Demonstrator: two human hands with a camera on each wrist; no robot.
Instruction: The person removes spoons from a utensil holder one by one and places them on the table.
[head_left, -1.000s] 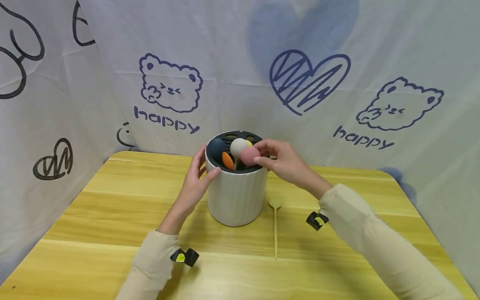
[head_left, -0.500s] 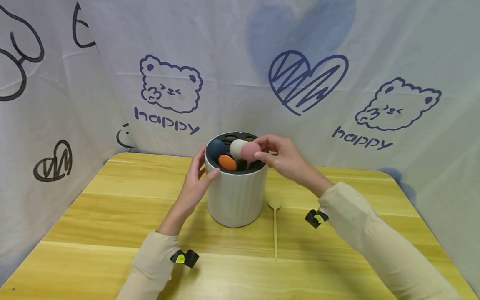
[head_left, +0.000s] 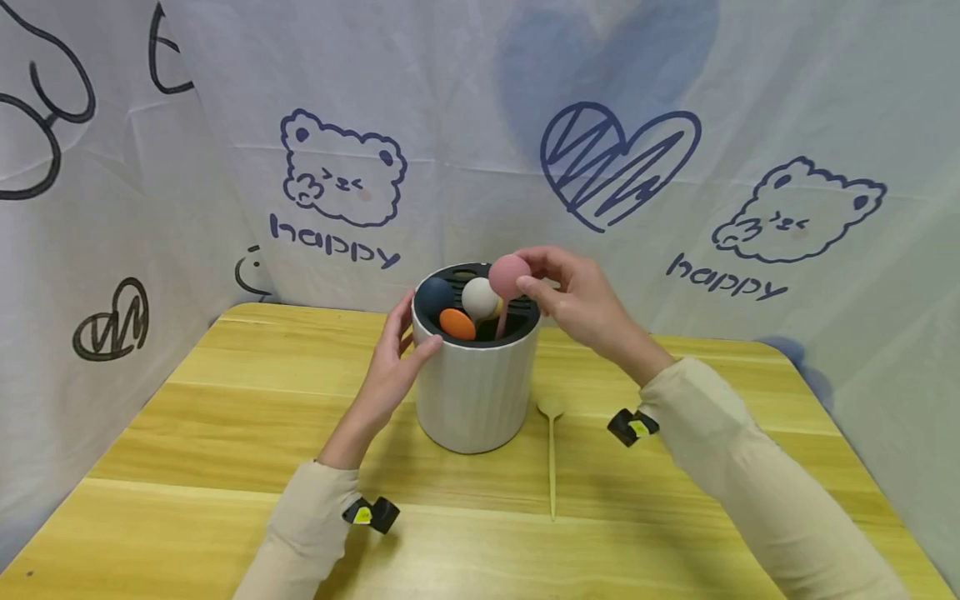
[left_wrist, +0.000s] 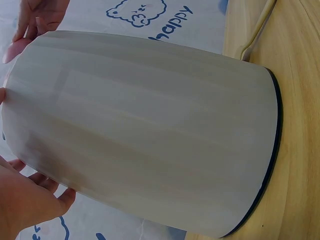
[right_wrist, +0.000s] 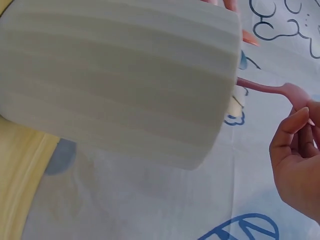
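Observation:
A white ribbed utensil holder with a dark slotted insert stands upright on the table. My left hand holds its left side, thumb at the near rim; the left wrist view shows fingers against the holder's wall. Above the rim at the right, my right hand pinches the round head of a pink spoon, whose handle still runs down into the holder. In the right wrist view the pink spoon's handle shows beyond the rim. Dark blue, white and orange heads rest inside.
A pale yellow long-handled spoon lies on the wooden table, right of the holder. Behind the table hangs a white cloth with bear and heart drawings. Part of a yellow head peeks out behind the white one.
My right hand has risen with the pink spoon, baring more of its handle. The orange head has turned to show its face. My left hand stays on the holder.

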